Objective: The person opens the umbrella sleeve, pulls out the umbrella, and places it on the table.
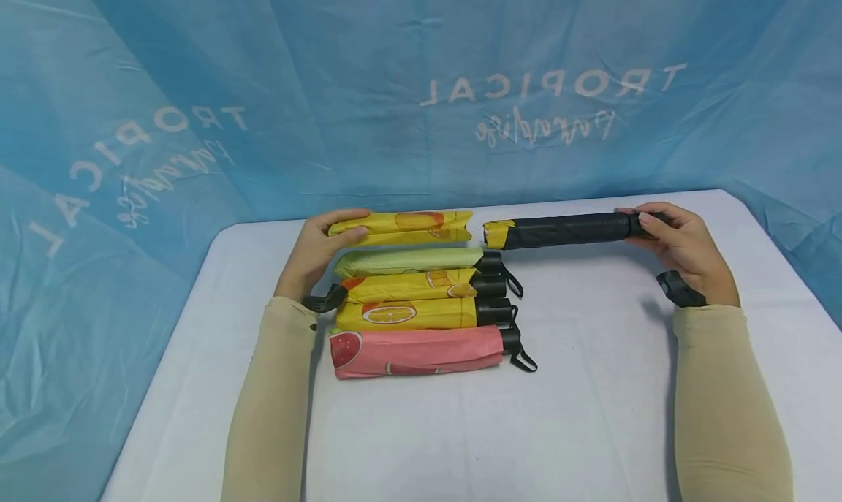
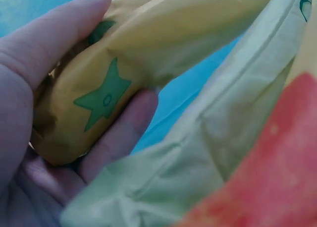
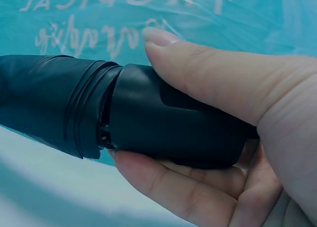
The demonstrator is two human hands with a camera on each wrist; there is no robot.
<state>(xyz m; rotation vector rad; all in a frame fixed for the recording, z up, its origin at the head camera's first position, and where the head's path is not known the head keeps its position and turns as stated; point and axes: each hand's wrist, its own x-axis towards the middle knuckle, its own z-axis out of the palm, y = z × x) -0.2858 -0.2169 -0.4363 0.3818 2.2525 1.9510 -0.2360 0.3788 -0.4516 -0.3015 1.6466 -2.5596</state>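
My left hand (image 1: 319, 250) grips the closed end of a yellow fruit-print umbrella sleeve (image 1: 421, 228), thumb and fingers on either side of it. In the left wrist view a green leafy shape shows on this sleeve (image 2: 143, 43). To its right, my right hand (image 1: 684, 242) holds a folded black umbrella (image 1: 566, 230) by its handle (image 3: 173, 118). The umbrella lies level, its yellow-edged tip pointing at the sleeve's end, with a small gap between them. Below the sleeve, a sleeved light green umbrella (image 1: 414, 261) lies near my left hand.
Below the green umbrella lie two yellow sleeved umbrellas (image 1: 408, 286) and a pink one (image 1: 421, 352), stacked in a row with black handles and wrist straps to the right. A white-covered table (image 1: 559, 414) bears them. Blue printed cloth (image 1: 368, 122) hangs behind.
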